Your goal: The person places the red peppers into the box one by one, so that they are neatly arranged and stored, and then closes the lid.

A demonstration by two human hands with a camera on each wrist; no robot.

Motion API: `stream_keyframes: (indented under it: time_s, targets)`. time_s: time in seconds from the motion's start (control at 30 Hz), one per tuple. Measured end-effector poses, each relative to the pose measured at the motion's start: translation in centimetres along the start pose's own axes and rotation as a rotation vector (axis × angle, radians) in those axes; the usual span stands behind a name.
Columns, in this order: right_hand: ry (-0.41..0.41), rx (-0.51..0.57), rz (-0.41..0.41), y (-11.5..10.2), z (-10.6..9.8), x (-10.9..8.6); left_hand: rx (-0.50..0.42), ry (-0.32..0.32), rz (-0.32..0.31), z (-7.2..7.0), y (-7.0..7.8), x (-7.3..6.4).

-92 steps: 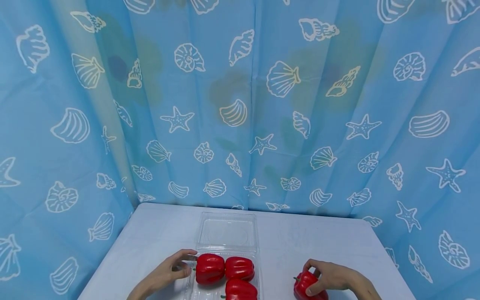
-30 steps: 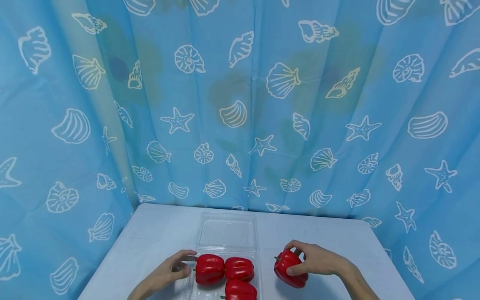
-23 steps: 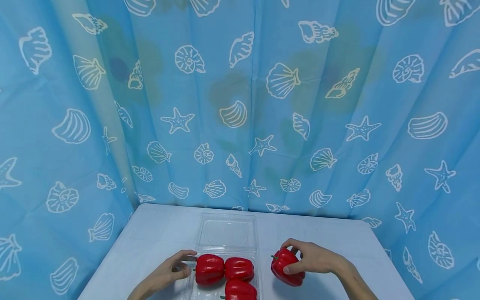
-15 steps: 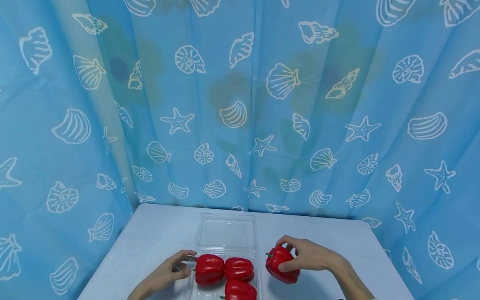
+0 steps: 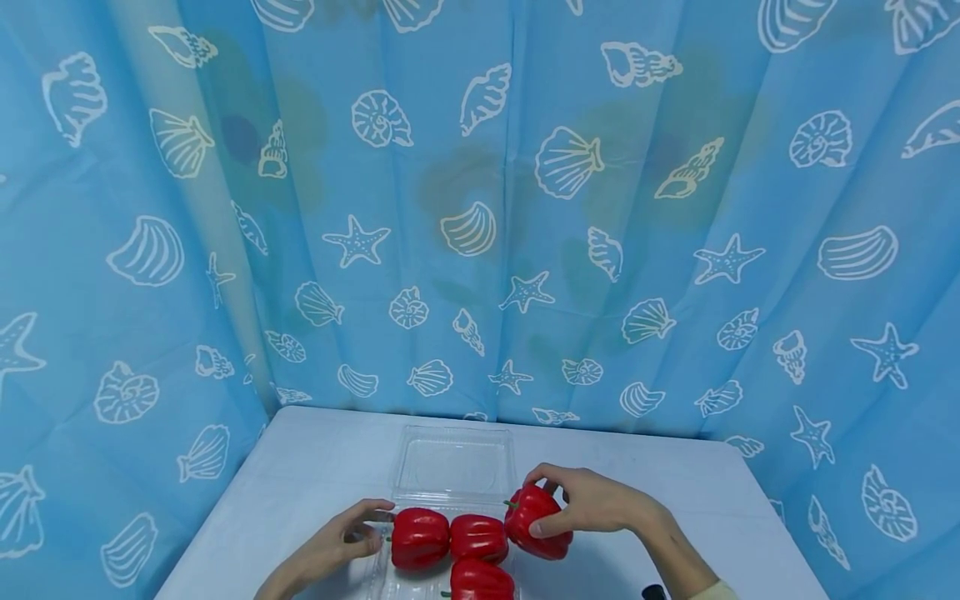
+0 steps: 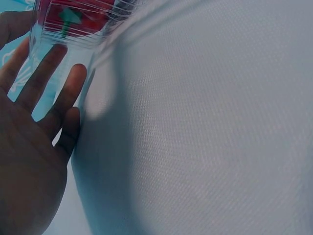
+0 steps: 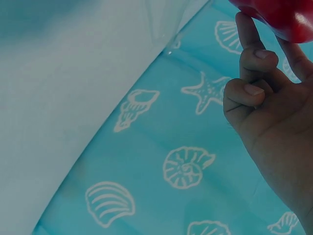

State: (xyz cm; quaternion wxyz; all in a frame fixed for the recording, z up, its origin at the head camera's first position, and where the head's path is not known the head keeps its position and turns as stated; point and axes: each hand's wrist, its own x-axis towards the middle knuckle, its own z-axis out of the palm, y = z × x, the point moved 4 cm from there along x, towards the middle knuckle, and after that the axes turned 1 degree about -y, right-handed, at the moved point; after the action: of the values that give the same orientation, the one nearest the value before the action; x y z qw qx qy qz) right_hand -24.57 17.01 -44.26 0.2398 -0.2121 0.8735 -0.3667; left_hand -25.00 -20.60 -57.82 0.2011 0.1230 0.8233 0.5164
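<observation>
My right hand (image 5: pixel 600 502) holds a red bell pepper (image 5: pixel 531 533) between thumb and fingers, its green stem pointing left. The pepper hangs at the right edge of a clear plastic clamshell box (image 5: pixel 397 585). Three more red bell peppers lie in the box: one at the left (image 5: pixel 420 540), one beside it (image 5: pixel 477 537) and one in front (image 5: pixel 482 581), cut off by the frame. My left hand (image 5: pixel 337 540) is at the box's left side, fingers spread and touching its clear wall. In the right wrist view the held pepper (image 7: pixel 288 19) shows only partly, gripped at the fingertips.
The box's clear lid (image 5: pixel 453 467) lies folded back on the white table (image 5: pixel 637 467). A blue curtain (image 5: pixel 480 292) with shell prints encloses the table's back and sides. A small black object (image 5: pixel 654 592) shows by the right forearm.
My right hand has lifted the pepper off the table at the right and carried it left to the box's edge. The left hand has stayed in place.
</observation>
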Motion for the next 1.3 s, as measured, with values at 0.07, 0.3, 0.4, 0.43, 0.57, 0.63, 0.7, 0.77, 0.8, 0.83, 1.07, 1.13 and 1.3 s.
stream_keyframes:
  time_s: [0.07, 0.3, 0.4, 0.43, 0.57, 0.63, 0.7, 0.77, 0.8, 0.83, 1.07, 1.13, 1.3]
  targets:
    - [-0.004, -0.002, -0.015, -0.5, 0.2, 0.3, -0.001, -0.002, 0.002, 0.0, 0.0, 0.0]
    - [-0.022, -0.034, -0.041, -2.1, 1.4, 1.8, -0.003, -0.001, -0.003, 0.0, 0.0, 0.0]
    - [-0.037, -0.046, -0.047, -2.9, 2.1, 2.5, -0.006, 0.000, -0.003, 0.0, 0.0, 0.0]
    - [-0.042, -0.048, -0.050, -3.2, 2.3, 2.8, -0.006, -0.002, -0.002, 0.0, 0.0, 0.0]
    - [-0.055, -0.062, -0.056, -4.2, 3.3, 3.5, -0.001, 0.001, -0.002, 0.0, -0.1, 0.1]
    - [-0.057, -0.072, -0.062, -4.7, 3.8, 3.8, 0.000, -0.001, -0.005, 0.0, 0.0, 0.1]
    - [-0.059, -0.080, -0.071, -5.1, 4.3, 4.1, -0.004, -0.002, -0.012, 0.0, 0.0, 0.0]
    - [-0.061, -0.085, -0.081, -5.5, 4.8, 4.3, -0.012, -0.006, -0.018, 0.0, 0.0, 0.0]
    - [-0.061, -0.087, -0.086, -5.6, 5.0, 4.4, -0.016, -0.008, -0.021, 0.0, 0.0, 0.0]
    - [-0.063, -0.085, -0.089, -5.8, 5.2, 4.5, -0.018, -0.009, -0.022, 0.0, 0.0, 0.0]
    - [-0.057, -0.096, -0.090, -6.9, 6.7, 5.3, -0.021, -0.011, -0.021, 0.0, -0.1, 0.0]
    - [-0.056, -0.105, -0.087, -7.2, 7.2, 5.5, -0.015, -0.012, -0.017, 0.0, 0.0, 0.0]
    - [-0.059, -0.142, -0.105, -7.8, 8.4, 6.0, -0.015, -0.013, -0.008, 0.0, -0.1, -0.1]
